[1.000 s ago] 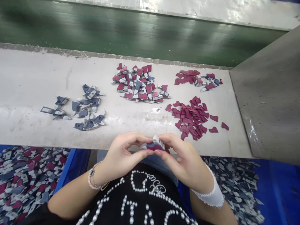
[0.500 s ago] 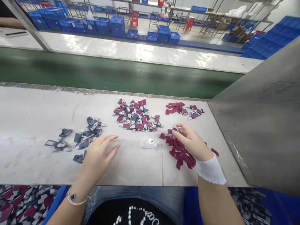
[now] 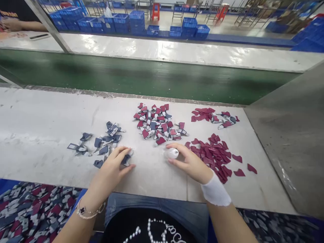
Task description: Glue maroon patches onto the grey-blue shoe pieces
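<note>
From where I stand, the left hand [image 3: 111, 171] pinches a small navy-and-white piece [image 3: 126, 160], partly hidden by its fingers, at the bottle's 9 o'clock. The right hand's [image 3: 193, 165] grip curves around that bottle [image 3: 173, 153], white, smooth and rounded with a narrow tip; I can't tell whether it's squeezed. On the tabletop [image 3: 154, 182], maroon patches [image 3: 211, 153] lie at its 3 o'clock, mixed maroon-and-navy pieces [image 3: 157, 123] at 11.

Workplace: your factory workshop.
Green belt [image 3: 141, 77]: stretches along your worktop [image 3: 152, 179].
Blue crates [image 3: 137, 22]: stacked beyond it, near red stools [image 3: 156, 6].
</note>
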Motion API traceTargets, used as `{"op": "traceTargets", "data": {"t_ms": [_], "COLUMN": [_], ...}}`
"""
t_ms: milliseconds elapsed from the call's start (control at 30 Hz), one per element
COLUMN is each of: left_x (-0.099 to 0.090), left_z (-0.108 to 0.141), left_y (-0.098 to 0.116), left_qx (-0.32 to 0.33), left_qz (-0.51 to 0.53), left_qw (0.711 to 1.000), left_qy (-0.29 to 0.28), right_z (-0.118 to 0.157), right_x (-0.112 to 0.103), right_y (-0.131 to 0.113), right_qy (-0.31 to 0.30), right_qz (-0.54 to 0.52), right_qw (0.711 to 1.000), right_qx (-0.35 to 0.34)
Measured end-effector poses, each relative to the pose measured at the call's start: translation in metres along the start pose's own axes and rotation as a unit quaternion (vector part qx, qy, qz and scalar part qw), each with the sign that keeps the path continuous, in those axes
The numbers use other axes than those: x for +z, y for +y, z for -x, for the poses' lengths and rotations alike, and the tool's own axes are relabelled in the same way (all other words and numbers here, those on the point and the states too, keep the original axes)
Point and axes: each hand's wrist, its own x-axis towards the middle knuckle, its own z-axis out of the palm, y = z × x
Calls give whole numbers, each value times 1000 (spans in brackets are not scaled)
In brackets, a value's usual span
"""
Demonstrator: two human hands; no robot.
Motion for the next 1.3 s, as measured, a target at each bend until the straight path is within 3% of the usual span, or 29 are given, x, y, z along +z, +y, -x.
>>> {"op": "traceTargets", "data": {"t_ms": [100,200,400,467,567,733,833,933,1000,1067,1133,1300], "left_x": [1,2,-5,-7,-5,0,10,26,35,39,39,35], "left_z": [-3,-2,-9,-18,-28,-33,-35,-37,-36,-33,-28,-13], "left_y": [4,3,6,12,24,46,59,69,74,80,85,96], "left_qx": [-7,-1,48,70,112,78,46,-36,-90,-127,-132,-72], "left_qz": [25,81,172,146,124,242,435,617,686,704,692,624], "left_qw": [1000,996,965,968,975,956,891,776,704,674,683,753], "left_qy": [-13,-42,-193,-192,-143,-144,-122,-124,-158,-185,-190,-197], "right_z": [-5,0,29,37,45,52,51,48,47,48,51,60], "right_x": [15,12,-6,-9,-13,-13,-8,-6,-7,-7,-5,7], "right_y": [8,8,5,6,5,0,-3,-8,-13,-18,-22,-32], "right_qy": [19,25,15,-9,-23,-1,-15,-33,-46,-45,-20,106], "right_qz": [-54,-104,-162,-196,-248,-310,-339,-335,-321,-295,-258,-161], "right_qw": [998,994,987,980,967,949,938,940,944,953,965,981], "right_qx": [1,4,-12,-31,-53,-66,-69,-62,-54,-47,-36,-37]}}
